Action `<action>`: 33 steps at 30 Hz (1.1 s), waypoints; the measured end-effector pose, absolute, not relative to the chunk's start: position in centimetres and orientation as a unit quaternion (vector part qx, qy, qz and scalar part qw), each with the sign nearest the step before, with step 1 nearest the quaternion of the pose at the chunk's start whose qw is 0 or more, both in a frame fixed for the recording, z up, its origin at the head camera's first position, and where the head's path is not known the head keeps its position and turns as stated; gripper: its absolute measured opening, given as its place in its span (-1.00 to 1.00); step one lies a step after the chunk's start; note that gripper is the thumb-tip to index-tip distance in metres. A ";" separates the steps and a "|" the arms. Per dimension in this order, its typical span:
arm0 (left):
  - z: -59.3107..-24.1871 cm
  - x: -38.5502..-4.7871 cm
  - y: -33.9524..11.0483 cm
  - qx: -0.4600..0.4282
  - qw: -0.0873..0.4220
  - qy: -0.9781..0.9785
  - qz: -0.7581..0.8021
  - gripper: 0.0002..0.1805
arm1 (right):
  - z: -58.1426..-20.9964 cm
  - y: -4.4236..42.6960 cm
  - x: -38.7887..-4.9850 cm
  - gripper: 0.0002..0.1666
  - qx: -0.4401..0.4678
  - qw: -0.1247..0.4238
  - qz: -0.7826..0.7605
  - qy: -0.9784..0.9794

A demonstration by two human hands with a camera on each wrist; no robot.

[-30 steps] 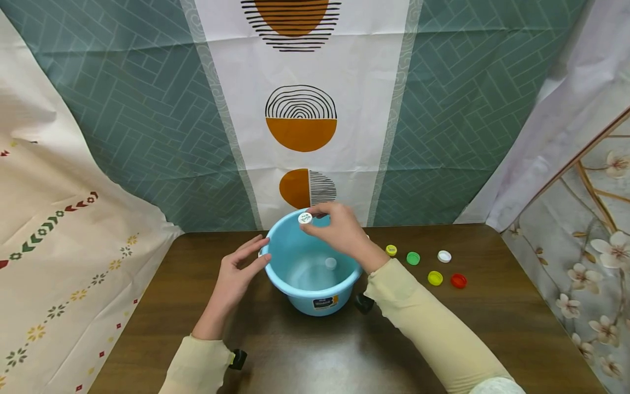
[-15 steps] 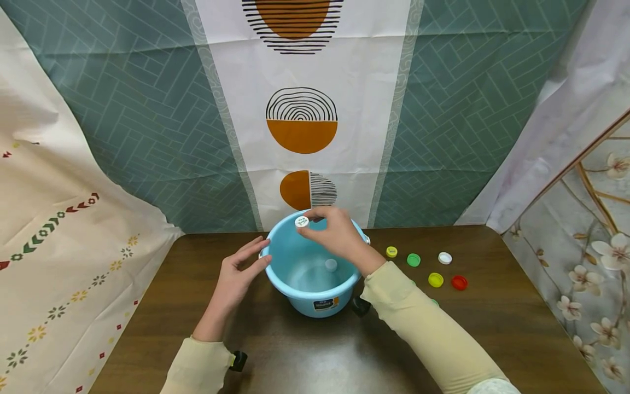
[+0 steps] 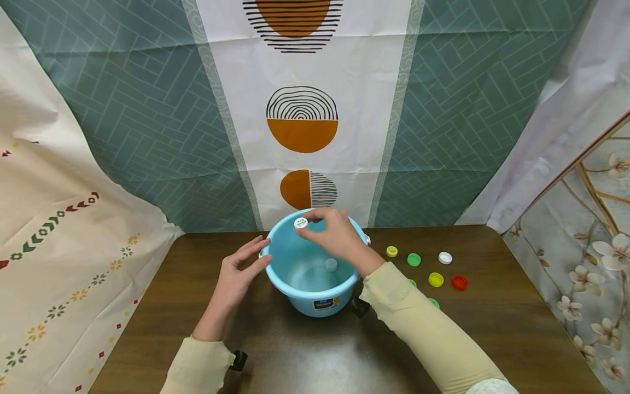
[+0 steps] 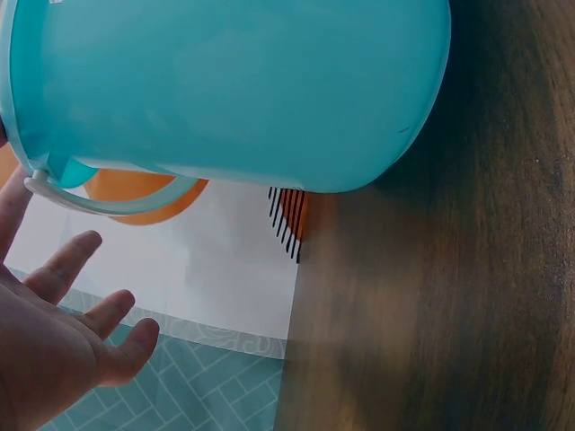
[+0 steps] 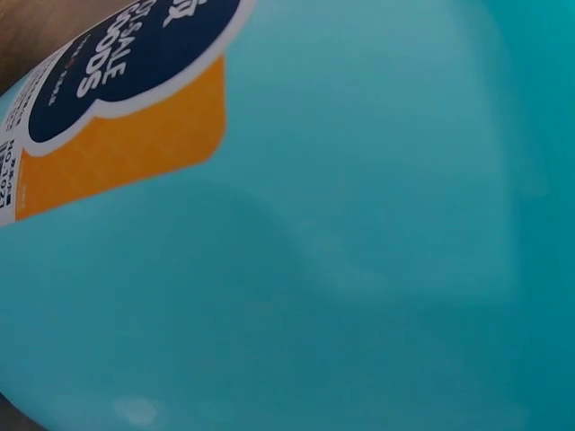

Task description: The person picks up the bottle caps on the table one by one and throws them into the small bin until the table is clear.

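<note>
A light blue plastic bucket (image 3: 315,303) stands upright on the table in the head view. Over its opening, my right hand (image 3: 332,235) pinches a white bottle cap (image 3: 301,223) with print on its top. Inside the bucket, on the bottom, lies another white cap (image 3: 331,265). My left hand (image 3: 241,268) rests its thumb and fingertips on the left rim. Its other fingers stretch out loosely beside the white handle (image 4: 117,206) in the left wrist view. The right wrist view is filled by the bucket's side and label (image 5: 126,144); neither the hand nor the cap shows there.
Right of the bucket, several caps lie on the brown table (image 3: 517,328): yellow (image 3: 435,279), green (image 3: 414,259), white (image 3: 445,258) and red (image 3: 460,283). The right sleeve (image 3: 423,323) partly covers green ones. A patterned curtain (image 3: 315,137) hangs behind.
My right hand, still pinching the white cap, has shifted slightly left and down over the bucket. More of the green caps beside the right sleeve now shows. The left hand stays at the rim.
</note>
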State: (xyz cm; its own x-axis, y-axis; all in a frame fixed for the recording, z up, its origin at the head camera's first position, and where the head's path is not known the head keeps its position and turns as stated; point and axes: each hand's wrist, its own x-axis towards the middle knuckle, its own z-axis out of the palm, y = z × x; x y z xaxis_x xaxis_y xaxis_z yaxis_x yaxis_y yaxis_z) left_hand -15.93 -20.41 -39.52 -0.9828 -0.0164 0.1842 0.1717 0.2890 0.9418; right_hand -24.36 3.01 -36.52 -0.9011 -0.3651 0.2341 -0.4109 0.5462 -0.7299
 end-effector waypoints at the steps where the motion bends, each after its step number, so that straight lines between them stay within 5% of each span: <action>1: -39.5 -15.9 -20.4 -0.049 0.079 -0.799 -0.594 -0.55 | -36.5 3.0 -24.4 -0.52 0.220 0.027 0.421 -0.880; 12: -39.5 -15.9 -20.4 -0.053 0.082 -0.794 -0.600 -0.56 | -36.4 2.9 -24.4 -0.37 0.223 0.026 0.406 -0.886; 33: -39.3 -15.6 -20.2 -0.050 0.083 -0.799 -0.593 -0.55 | -35.8 4.7 -24.7 -0.41 0.196 0.032 0.425 -0.883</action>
State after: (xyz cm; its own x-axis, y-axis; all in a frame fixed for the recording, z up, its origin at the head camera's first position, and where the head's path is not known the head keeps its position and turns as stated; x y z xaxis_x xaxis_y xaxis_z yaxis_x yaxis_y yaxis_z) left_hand -15.65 -20.20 -39.34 -0.9813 -0.0192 0.1917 0.1778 0.2920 0.9397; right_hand -24.70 4.69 -35.77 -0.9213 -0.3189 0.2223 -0.3727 0.5620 -0.7384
